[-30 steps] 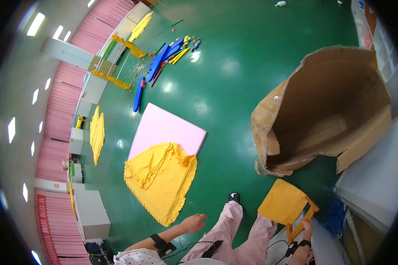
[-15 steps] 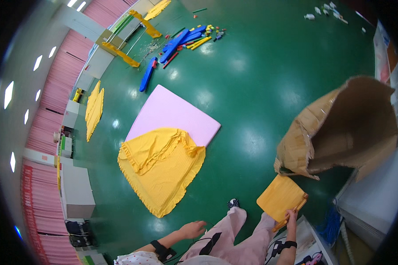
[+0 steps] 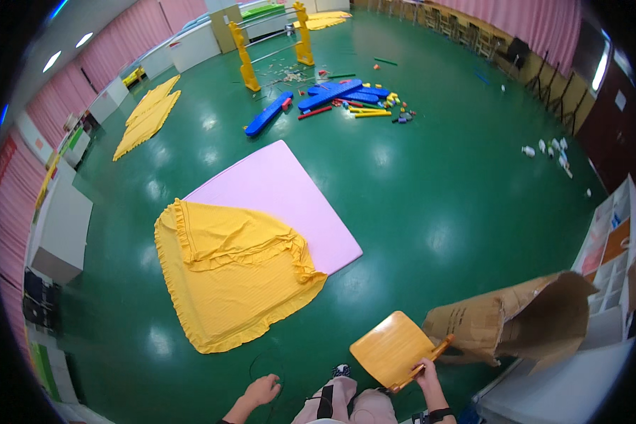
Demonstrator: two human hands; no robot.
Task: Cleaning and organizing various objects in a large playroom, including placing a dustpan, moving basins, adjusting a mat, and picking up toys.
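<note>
My right hand (image 3: 425, 370) is closed around the edge bar of a small, light wooden chair (image 3: 392, 346), whose broad flat panel faces up beside my legs. My left hand (image 3: 263, 389) hangs over the floor with nothing in it, its fingers loosely apart. Ahead and to the left lies a pink mat (image 3: 290, 191) on the green floor. A yellow ruffled cloth (image 3: 240, 297) covers the mat's near left part and spills onto the floor, with its upper part folded and creased. Right beside the chair is an open cardboard box (image 3: 473, 318) on its side.
Blue planks (image 3: 332, 95), coloured rods and small blocks lie scattered beyond the mat. Yellow stands with bars (image 3: 247, 60) rise behind them. Further yellow cloths (image 3: 148, 116) lie at the left. White bottles (image 3: 528, 151) are at the far right, near a white shelf unit (image 3: 611, 261).
My view has lifted and turned right, bringing in the far wall. The chair, still in my right hand, now sits further left in view. The left hand still holds nothing.
</note>
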